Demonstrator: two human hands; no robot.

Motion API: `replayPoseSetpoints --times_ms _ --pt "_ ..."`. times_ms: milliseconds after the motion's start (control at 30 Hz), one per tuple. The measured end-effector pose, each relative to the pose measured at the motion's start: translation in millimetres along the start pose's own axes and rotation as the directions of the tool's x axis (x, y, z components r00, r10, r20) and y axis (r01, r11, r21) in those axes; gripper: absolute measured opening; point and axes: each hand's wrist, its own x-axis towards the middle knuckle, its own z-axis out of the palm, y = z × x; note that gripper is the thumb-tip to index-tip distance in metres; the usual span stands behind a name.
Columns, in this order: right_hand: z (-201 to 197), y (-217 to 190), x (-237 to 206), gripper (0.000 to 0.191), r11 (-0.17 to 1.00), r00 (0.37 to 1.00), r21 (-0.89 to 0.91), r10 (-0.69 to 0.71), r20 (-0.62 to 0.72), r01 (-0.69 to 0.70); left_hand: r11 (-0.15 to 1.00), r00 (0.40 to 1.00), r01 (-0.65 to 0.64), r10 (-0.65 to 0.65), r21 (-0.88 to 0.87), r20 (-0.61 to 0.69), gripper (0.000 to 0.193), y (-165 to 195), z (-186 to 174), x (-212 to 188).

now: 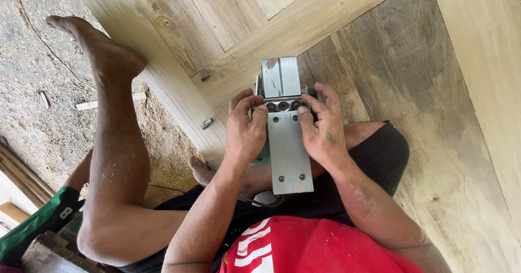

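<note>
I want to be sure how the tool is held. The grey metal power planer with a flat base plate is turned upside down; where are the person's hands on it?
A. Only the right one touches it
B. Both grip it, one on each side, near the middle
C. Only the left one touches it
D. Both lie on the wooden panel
B: the left hand and the right hand clasp the grey metal power planer from opposite sides, thumbs near its cutter drum.

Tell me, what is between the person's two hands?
In the head view, an upturned electric planer sits between the left hand and the right hand. Both hands touch it near the cutter drum.
</note>
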Motion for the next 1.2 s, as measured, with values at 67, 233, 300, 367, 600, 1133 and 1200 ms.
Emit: replayPoseSetpoints --times_ms 67,233,300,367,600,1133,1200 --pt "0 5 0 0.031 0.978 0.986 0.129 0.156 0.056 -0.162 0.999 1.0 0.022 -0.023 -0.022 -0.005 0.037 1 1 -1" --pt "1 16 2 0.027 0.908 0.965 0.326 0.24 0.109 -0.263 0.999 1.0 -0.012 0.011 -0.05 -0.022 0.034 -2 -2 0" --pt "3 19 3 0.026 0.869 0.968 0.426 0.231 0.097 -0.251 0.996 1.0 -0.004 0.002 -0.085 -0.025 0.032 -2 -3 2" --pt "5 20 5 0.022 0.738 0.935 0.58 0.323 0.144 -0.344 0.997 0.997 -0.082 0.082 0.014 -0.013 0.028 1 -5 4" --pt "13 15 14 0.012 0.998 0.996 0.06 0.033 -0.085 -0.028 0.772 0.888 -0.459 0.406 0.439 0.216 0.016 18 -24 15" --pt "15 17 20 0.012 0.998 0.995 0.035 0.045 -0.092 -0.042 0.745 0.813 -0.537 0.333 0.396 0.477 0.02 31 -42 40" --pt "15 17 20 0.012 0.998 0.994 0.037 0.053 -0.09 -0.05 0.717 0.872 -0.465 0.268 0.52 0.41 0.033 30 -40 38"
